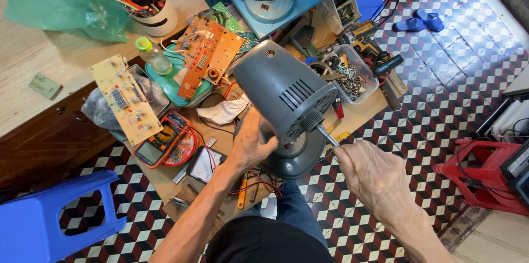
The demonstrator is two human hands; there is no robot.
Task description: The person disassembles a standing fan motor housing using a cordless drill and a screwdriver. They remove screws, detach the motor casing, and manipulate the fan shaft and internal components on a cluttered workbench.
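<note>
The right hand (374, 177) covers the handle of the metal tool (327, 136); only the shaft shows, so its type cannot be determined. The tool tip is hidden inside the grey motor housing (281, 89). The left hand (250, 144) conceals its palm and part of the housing's lower side. Contents of the clear plastic tub (352, 73) are too small to identify. The blue stool (49, 219) is cut off at the left edge.

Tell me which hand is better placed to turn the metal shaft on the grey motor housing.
Right hand: it already grips the shaft. The left hand braces the housing.
</note>
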